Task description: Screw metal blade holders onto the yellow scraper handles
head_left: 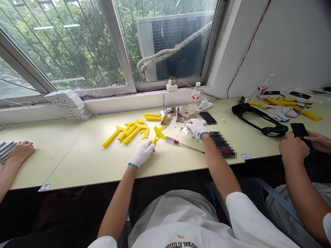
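My left hand [143, 153], in a white knit glove with a blue cuff, is closed around the handle of a yellow scraper [158, 134], its wide head pointing away from me. My right hand [196, 127], gloved the same way, reaches down with curled fingers to a small pile of screws and a pale sheet [185, 130]; whatever its fingertips hold is hidden. Between the hands lies a screwdriver [172, 140] with a clear and red handle. Several yellow scraper handles [134, 133] and small yellow pieces [145, 133] lie to the left.
Metal parts [167, 119], a phone [208, 117] and a water bottle [195, 95] stand toward the window. Beside my right forearm lies a blurred dark item [222, 144]. A black frame [260, 120] is farther right. One person's hands [294, 146] hold a phone; another person's hand [22, 150] rests at left.
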Tool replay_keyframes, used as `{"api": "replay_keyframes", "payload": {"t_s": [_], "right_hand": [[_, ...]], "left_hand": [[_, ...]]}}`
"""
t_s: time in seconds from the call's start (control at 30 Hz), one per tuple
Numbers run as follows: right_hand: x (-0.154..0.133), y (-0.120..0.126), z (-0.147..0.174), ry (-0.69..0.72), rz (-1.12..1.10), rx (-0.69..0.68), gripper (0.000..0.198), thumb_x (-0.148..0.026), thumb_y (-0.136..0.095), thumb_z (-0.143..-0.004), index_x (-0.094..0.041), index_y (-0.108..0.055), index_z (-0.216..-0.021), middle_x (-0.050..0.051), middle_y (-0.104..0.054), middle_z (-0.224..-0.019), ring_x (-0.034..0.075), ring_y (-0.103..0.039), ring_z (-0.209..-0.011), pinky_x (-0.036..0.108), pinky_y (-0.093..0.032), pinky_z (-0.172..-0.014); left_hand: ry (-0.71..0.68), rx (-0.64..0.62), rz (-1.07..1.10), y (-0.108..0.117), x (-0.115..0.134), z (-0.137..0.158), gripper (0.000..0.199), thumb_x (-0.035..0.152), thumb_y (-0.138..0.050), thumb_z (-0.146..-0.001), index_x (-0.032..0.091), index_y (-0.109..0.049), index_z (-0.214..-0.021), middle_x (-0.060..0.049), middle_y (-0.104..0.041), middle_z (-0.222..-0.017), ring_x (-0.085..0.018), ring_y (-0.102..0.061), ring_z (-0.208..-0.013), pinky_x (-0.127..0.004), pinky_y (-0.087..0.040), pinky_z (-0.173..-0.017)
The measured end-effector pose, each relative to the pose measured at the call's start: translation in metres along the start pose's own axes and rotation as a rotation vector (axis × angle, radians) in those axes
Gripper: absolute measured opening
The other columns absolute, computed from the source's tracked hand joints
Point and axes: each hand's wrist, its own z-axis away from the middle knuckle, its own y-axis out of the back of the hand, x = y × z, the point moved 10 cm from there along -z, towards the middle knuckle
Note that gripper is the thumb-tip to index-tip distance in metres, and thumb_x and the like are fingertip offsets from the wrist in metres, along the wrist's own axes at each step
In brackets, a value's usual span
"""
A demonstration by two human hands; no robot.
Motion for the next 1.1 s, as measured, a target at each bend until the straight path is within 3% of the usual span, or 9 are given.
{"api": "replay_keyframes", "payload": {"t_s": [0.17,0.27,0.33,0.43,0.57,0.73,0.9,1.1], "right_hand": [[0.003,0.014,0.005,0.071,-0.068,0.074,0.045,-0.054,-0.038,-0.101,-0.034,-0.059,-0.066,0.0,-0.062,-0.045,0.017,-0.079,-0.062,0.016,-0.054,-0.052],[0.017,0.029,0.005,0.067,-0.08,0.116,0.04,-0.05,-0.043,-0.1,-0.034,-0.062,-0.069,0.0,-0.053,-0.037,0.014,-0.074,-0.051,0.012,-0.045,-0.044],[0.034,0.048,0.006,0.029,-0.061,0.189,0.036,-0.051,-0.048,-0.098,-0.033,-0.062,-0.07,0.0,-0.044,-0.032,0.009,-0.062,-0.038,0.011,-0.033,-0.038],[0.071,0.087,0.012,-0.087,0.0,0.349,0.044,-0.066,-0.061,-0.09,-0.03,-0.061,-0.065,0.001,-0.034,-0.032,0.006,-0.041,-0.027,0.022,-0.02,-0.034],[0.11,0.121,0.019,-0.148,0.006,0.351,0.055,-0.075,-0.064,-0.091,-0.027,-0.063,-0.064,0.001,-0.031,-0.038,0.006,-0.034,-0.033,0.037,-0.011,-0.049],[0.139,0.144,0.022,-0.165,-0.081,0.346,0.047,-0.072,-0.064,-0.094,-0.029,-0.07,-0.077,-0.001,-0.03,-0.04,0.009,-0.028,-0.039,0.04,-0.009,-0.063],[0.152,0.153,0.027,-0.228,-0.146,0.421,0.041,-0.072,-0.071,-0.089,-0.031,-0.068,-0.087,-0.002,-0.031,-0.045,0.011,-0.028,-0.042,0.039,-0.006,-0.067],[0.165,0.155,0.033,-0.304,-0.252,0.414,0.038,-0.069,-0.072,-0.092,-0.034,-0.063,-0.102,-0.002,-0.033,-0.048,0.015,-0.029,-0.045,0.04,-0.003,-0.063]], "left_hand": [[0.023,-0.019,0.001,-0.005,0.001,0.002,0.04,0.06,-0.053,-0.101,0.023,-0.063,-0.089,-0.003,-0.073,-0.089,-0.017,-0.06,-0.055,-0.033,-0.047,-0.055],[0.025,-0.103,0.052,-0.019,0.007,0.005,0.042,0.061,-0.053,-0.101,0.022,-0.064,-0.088,-0.004,-0.074,-0.094,-0.015,-0.057,-0.054,-0.032,-0.048,-0.055],[0.035,-0.173,0.105,-0.029,0.009,0.008,0.045,0.063,-0.053,-0.101,0.021,-0.064,-0.089,-0.005,-0.073,-0.097,-0.014,-0.057,-0.054,-0.031,-0.048,-0.053],[0.05,-0.277,0.148,-0.043,0.01,0.012,0.049,0.066,-0.054,-0.101,0.019,-0.069,-0.1,-0.006,-0.073,-0.097,-0.013,-0.058,-0.054,-0.029,-0.049,-0.052],[0.043,-0.383,0.206,-0.055,0.005,0.014,0.055,0.069,-0.058,-0.1,0.018,-0.07,-0.115,-0.005,-0.072,-0.098,-0.013,-0.062,-0.055,-0.028,-0.051,-0.054],[0.048,-0.384,0.247,-0.057,0.001,0.013,0.055,0.069,-0.061,-0.1,0.018,-0.07,-0.12,-0.005,-0.071,-0.099,-0.012,-0.061,-0.055,-0.027,-0.049,-0.052],[0.051,-0.375,0.199,-0.057,0.008,0.015,0.049,0.065,-0.063,-0.099,0.018,-0.069,-0.113,-0.004,-0.071,-0.098,-0.013,-0.062,-0.058,-0.027,-0.05,-0.053],[0.065,-0.364,0.192,-0.058,0.008,0.015,0.04,0.057,-0.064,-0.095,0.018,-0.068,-0.106,-0.004,-0.071,-0.094,-0.013,-0.062,-0.058,-0.026,-0.049,-0.052]]}}
